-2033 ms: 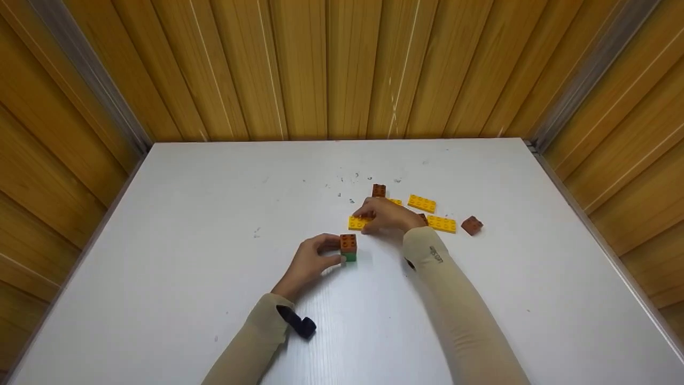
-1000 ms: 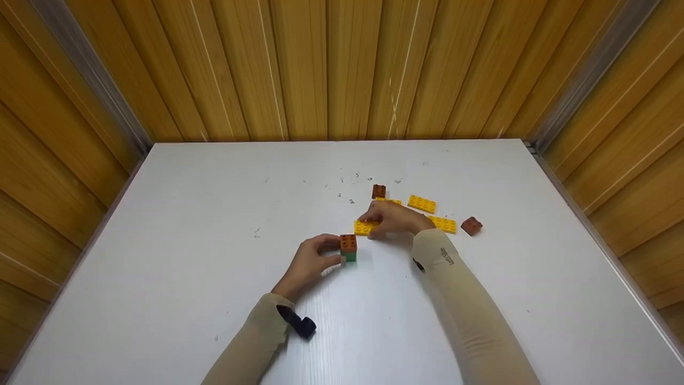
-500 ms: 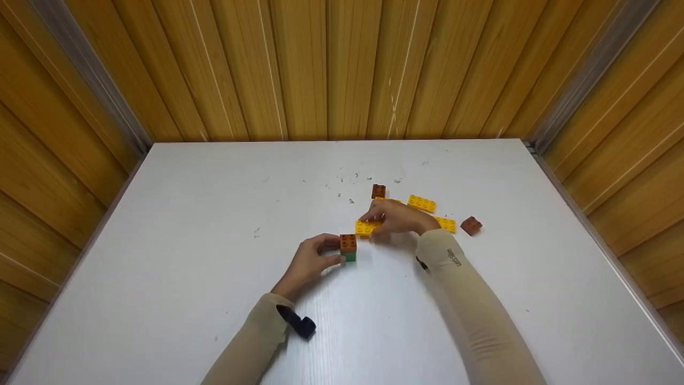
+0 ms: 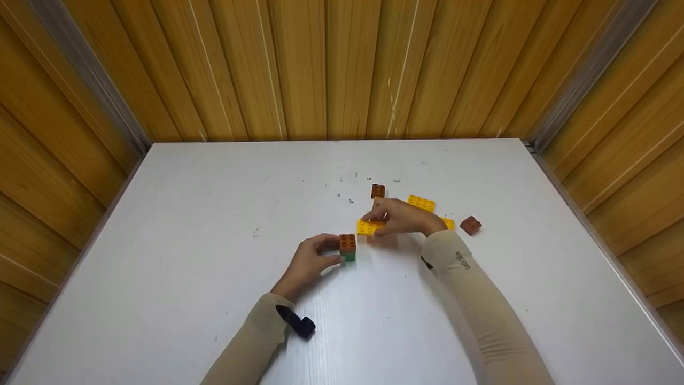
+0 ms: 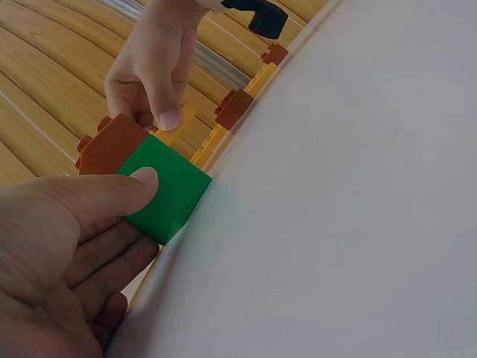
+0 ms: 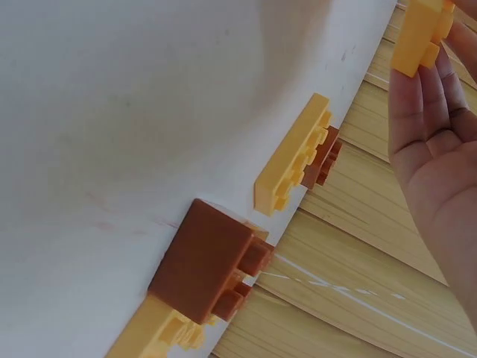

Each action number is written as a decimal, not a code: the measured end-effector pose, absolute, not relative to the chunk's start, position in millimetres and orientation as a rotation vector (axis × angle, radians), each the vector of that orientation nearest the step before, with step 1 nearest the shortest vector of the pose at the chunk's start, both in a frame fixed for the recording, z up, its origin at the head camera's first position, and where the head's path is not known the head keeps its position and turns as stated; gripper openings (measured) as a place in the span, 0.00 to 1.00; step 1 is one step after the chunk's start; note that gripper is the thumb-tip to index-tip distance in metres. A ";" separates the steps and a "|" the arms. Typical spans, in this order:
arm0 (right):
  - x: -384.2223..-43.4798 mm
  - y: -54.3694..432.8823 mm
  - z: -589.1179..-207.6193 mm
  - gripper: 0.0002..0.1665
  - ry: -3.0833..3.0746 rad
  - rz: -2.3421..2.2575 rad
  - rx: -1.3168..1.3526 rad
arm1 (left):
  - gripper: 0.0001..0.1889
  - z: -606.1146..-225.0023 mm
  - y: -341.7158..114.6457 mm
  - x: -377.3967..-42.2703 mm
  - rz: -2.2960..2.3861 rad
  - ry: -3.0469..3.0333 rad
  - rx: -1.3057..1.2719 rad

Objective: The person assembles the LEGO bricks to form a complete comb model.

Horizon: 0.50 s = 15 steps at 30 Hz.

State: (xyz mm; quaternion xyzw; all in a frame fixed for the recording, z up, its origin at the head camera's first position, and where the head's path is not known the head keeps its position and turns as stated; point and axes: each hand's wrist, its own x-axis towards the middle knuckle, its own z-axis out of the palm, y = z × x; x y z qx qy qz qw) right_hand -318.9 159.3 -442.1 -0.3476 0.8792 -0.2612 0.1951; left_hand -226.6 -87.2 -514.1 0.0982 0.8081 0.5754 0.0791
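My left hand (image 4: 310,262) grips a small stack standing on the white table, thumb on its near side. The stack is a green toy brick (image 5: 175,186) with a reddish-brown brick (image 4: 347,243) on top. Just to the right, my right hand (image 4: 405,216) pinches a flat yellow studded brick (image 4: 366,227) by its right part. That brick is raised off the table in the right wrist view, where fingers lie along it. In the left wrist view the right hand shows just behind the stack.
Behind the right hand lie a brown brick (image 4: 378,191) and a yellow flat brick (image 4: 421,202). Another yellow brick (image 4: 448,223) is partly hidden by the wrist. A brown brick (image 4: 471,225) lies furthest right. Wood-patterned walls (image 4: 342,69) enclose the table's back and sides.
The right hand has drawn the yellow brick slightly right and nearer, then lifted it off the table. The left hand and its stack have stayed in place.
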 end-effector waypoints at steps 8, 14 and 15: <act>-313.6 159.4 -433.5 0.24 2.449 -0.743 -0.999 | 0.21 -514.7 -87.1 -227.4 1.729 2.414 0.290; -308.1 157.3 -427.0 0.26 2.423 -0.757 -1.044 | 0.20 -514.7 -87.1 -227.3 1.736 2.414 0.298; -307.2 156.8 -425.9 0.26 2.419 -0.755 -1.055 | 0.20 -514.9 -87.2 -227.2 1.735 2.418 0.302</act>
